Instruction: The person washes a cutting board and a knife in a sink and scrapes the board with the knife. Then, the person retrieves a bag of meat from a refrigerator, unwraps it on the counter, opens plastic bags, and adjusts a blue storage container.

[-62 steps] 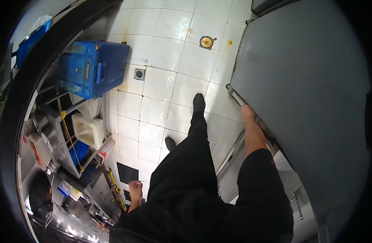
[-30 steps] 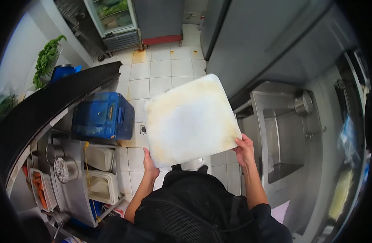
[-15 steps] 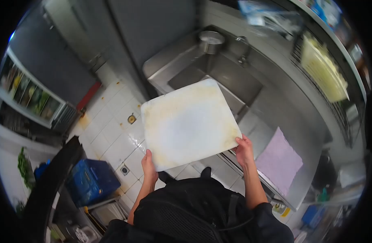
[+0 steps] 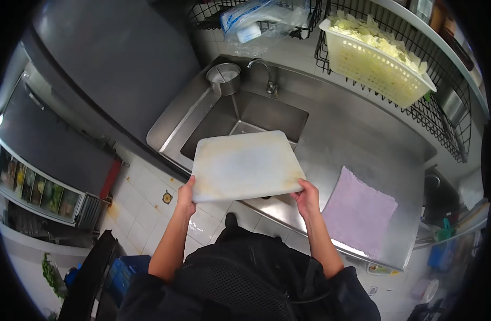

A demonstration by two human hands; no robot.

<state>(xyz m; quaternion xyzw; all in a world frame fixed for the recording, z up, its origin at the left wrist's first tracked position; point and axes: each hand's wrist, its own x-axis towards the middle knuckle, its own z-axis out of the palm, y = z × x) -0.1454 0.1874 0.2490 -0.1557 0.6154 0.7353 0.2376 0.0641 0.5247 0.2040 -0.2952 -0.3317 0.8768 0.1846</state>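
A white cutting board (image 4: 245, 163) with yellowish stains is held in front of me, its far edge overlapping the near side of the steel sink (image 4: 272, 109). My left hand (image 4: 187, 196) grips its near left corner, thumb on top. At the near right corner my right hand (image 4: 307, 198) is closed on it, thumb along the edge; the fingers underneath are partly hidden. To the right of my right hand, a light purple cloth (image 4: 359, 213) lies spread on the steel counter (image 4: 336, 139).
A steel pot (image 4: 224, 79) stands at the sink's back left corner, near the faucet (image 4: 268, 77). A perforated basket (image 4: 374, 64) of pale cut pieces sits on a wire rack above the counter. Left are a tiled floor (image 4: 143, 208), a blue bin (image 4: 125, 273) and a fridge (image 4: 36, 187).
My view has turned toward the counter. The board, still in both hands, has come nearer the sink and tilted flatter, now appearing smaller.
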